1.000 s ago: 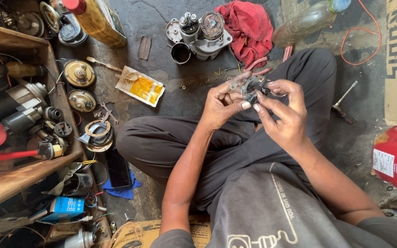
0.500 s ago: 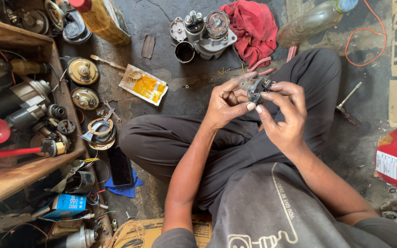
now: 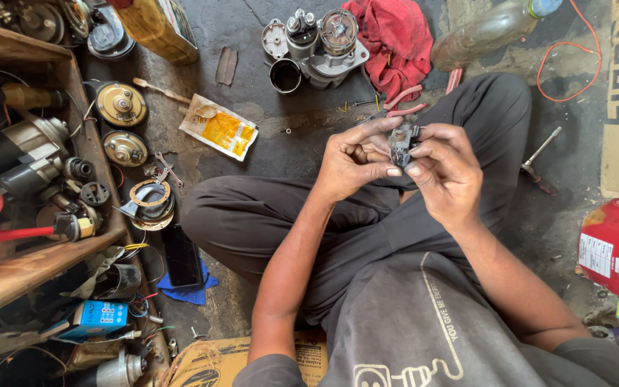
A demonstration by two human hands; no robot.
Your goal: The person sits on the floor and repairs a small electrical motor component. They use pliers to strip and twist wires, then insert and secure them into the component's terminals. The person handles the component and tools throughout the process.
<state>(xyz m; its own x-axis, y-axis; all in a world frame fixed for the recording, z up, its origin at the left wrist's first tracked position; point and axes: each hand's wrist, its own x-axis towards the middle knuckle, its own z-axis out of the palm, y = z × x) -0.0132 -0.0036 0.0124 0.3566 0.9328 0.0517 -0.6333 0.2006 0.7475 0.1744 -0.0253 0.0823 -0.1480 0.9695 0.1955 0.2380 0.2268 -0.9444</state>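
Note:
I sit cross-legged on a dark concrete floor. Both hands are raised over my knee and close on one small grey metal part (image 3: 400, 140). My left hand (image 3: 352, 159) pinches it from the left with fingers curled. My right hand (image 3: 444, 168) grips it from the right, thumb pressed on its lower edge. Most of the part is hidden by my fingers. Red-handled pliers (image 3: 404, 102) lie on the floor just beyond my hands.
A dismantled starter motor (image 3: 322, 39) and a red rag (image 3: 394, 39) lie ahead. A yellow packet (image 3: 220, 127), round metal discs (image 3: 120, 104), a wooden shelf (image 3: 30, 261) of parts sit left. A plastic bottle (image 3: 492, 30), orange wire (image 3: 567, 54), red canister (image 3: 614, 244) are right.
Both hands shifted slightly left and closer together around the small part; the fingers have turned it a little. The view has tilted a bit.

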